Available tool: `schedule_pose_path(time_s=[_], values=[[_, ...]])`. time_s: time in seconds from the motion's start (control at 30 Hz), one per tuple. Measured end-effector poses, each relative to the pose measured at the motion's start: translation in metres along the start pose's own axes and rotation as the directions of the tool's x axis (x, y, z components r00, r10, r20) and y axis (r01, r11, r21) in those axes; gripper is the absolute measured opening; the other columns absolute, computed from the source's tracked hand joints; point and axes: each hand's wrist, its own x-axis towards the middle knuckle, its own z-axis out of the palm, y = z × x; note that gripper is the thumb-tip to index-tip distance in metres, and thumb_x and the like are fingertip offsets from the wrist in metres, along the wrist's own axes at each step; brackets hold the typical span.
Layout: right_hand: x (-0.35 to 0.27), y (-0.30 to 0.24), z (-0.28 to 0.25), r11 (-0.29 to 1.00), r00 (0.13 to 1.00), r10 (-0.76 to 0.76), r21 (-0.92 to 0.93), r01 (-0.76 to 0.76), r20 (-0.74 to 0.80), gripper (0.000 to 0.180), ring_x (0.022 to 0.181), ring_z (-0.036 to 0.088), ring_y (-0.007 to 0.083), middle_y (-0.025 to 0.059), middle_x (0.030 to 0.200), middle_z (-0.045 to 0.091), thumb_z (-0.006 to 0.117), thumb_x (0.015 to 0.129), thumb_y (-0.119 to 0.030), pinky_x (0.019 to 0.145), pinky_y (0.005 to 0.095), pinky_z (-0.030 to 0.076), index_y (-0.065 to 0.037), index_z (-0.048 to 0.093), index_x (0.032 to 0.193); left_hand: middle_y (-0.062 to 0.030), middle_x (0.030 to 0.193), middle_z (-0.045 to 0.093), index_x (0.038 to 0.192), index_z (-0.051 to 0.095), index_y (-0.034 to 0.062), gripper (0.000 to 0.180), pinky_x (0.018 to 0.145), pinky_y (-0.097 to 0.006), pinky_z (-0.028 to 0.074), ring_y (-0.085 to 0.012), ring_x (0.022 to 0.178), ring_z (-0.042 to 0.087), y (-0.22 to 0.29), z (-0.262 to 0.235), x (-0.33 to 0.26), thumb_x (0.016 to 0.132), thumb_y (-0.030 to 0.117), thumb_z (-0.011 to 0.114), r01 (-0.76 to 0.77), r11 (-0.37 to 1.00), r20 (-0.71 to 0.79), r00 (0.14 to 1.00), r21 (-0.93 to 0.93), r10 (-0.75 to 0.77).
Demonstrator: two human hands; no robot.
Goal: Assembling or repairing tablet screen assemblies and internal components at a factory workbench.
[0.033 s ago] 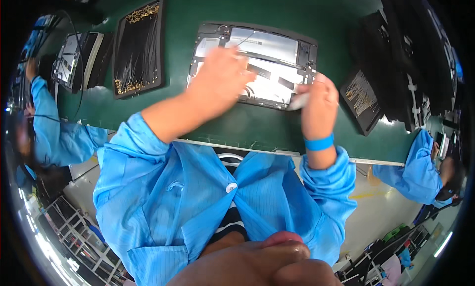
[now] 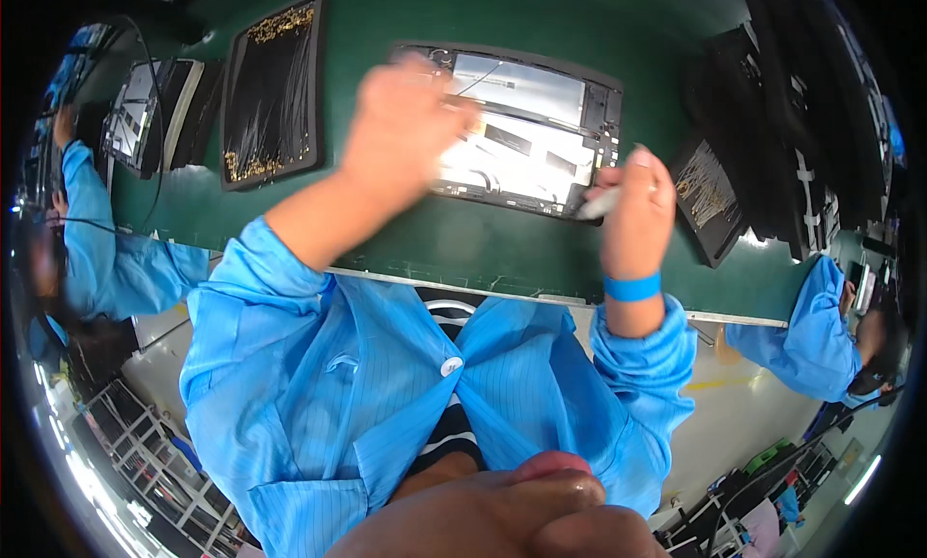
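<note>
We had the opened tablet (image 2: 526, 138) lying flat on the green work surface (image 2: 463, 239), straight ahead of us, its shiny inner plates facing up. Our left hand (image 2: 401, 133) was over its left part, blurred, so we could not tell whether the fingers gripped anything. Our right hand (image 2: 637, 206) sat at the tablet's lower right corner, fingers pinched on a small pale strip (image 2: 601, 206), a blue wristband (image 2: 632, 288) round the wrist. The two hands were well apart, one at each end of the device. To the left lay a black tray (image 2: 270, 95) with gold-coloured bits along its edges; to the right another dark tray (image 2: 710, 196), tilted. Blue-sleeved co-workers showed at both sides.
</note>
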Motion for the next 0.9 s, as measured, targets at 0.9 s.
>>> schedule_pose_path(time_s=[0.9], values=[[0.147,-0.023,0.112,0.926,0.923,0.373,-0.101,-0.364,0.094,0.068,0.066,0.049,0.0137,0.0132,0.122,0.037,0.048,0.077,-0.048,0.045,0.0201,0.037,-0.004,0.027,0.124,0.0038,0.066,0.045,0.091,0.055,0.0049,0.031,0.052,-0.020,0.032,-0.0052,0.060,0.036,-0.111,-0.071,-0.103,0.078,0.033,0.053,0.400,-0.154,0.132,-0.082,-0.904,-0.988]])
